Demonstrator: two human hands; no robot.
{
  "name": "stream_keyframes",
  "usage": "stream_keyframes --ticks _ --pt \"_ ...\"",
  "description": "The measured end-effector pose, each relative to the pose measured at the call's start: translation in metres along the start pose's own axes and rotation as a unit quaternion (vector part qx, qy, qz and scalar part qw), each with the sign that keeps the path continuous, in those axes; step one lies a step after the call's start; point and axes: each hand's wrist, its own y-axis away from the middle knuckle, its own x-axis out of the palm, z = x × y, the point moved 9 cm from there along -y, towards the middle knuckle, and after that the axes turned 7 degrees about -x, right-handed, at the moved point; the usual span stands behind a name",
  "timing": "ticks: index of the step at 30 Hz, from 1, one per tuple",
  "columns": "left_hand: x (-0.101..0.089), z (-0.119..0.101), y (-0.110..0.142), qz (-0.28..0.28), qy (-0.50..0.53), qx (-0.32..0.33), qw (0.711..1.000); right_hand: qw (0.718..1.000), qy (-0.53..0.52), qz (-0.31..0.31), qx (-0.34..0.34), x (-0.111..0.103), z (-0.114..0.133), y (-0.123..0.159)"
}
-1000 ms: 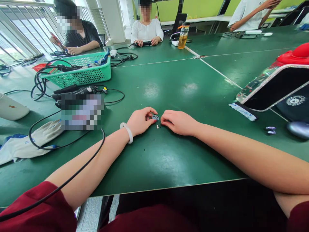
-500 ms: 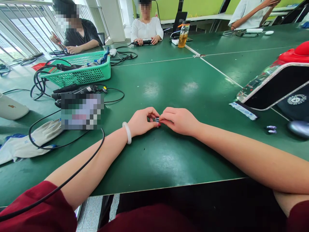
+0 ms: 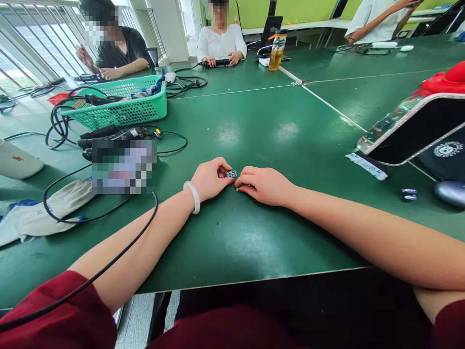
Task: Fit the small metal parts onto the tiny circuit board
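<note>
A small circuit board (image 3: pixel 232 173) is pinched in the left hand (image 3: pixel 209 179). By the curled fingers of the right hand (image 3: pixel 268 185), a tiny pale piece (image 3: pixel 237 189) is seen, separate from the board; whether it is gripped, or anything is already attached, cannot be told.

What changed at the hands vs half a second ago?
Hands parted. Left hand, holding the small patterned piece, shifted slightly left and away from the wearer. Right hand backed off that piece, fingertips now lower, by a tiny pale bit; grip unclear. Basket, bottle and glove stayed put.
</note>
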Motion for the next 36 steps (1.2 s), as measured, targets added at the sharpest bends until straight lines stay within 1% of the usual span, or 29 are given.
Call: stream_keyframes --ticks 9,12,16,19,25,31,36 --pt "0.001 -0.003 0.001 0.007 -0.005 0.006 1.0 1.0 0.012 0.01 0.003 0.003 -0.002 0.0" --pt "0.001 -0.005 0.001 0.012 -0.008 0.01 1.0 1.0 0.014 -0.009 0.005 -0.001 -0.003 0.0" --pt "0.003 -0.009 0.003 0.022 -0.008 0.019 1.0 0.998 -0.013 -0.061 0.026 -0.012 -0.008 0.002" --pt "0.004 -0.015 0.007 0.028 -0.017 0.039 0.999 0.994 -0.033 -0.092 0.048 -0.018 -0.013 0.004" --pt "0.005 -0.024 0.011 0.038 -0.018 0.074 0.996 0.991 -0.052 -0.107 0.055 -0.019 -0.015 0.004" --pt "0.006 -0.024 0.011 0.039 -0.01 0.081 0.996 0.989 -0.074 -0.116 0.052 -0.019 -0.016 0.004" --pt "0.007 -0.026 0.012 0.045 0.002 0.087 0.995 0.986 -0.085 -0.125 0.064 -0.021 -0.017 0.004"
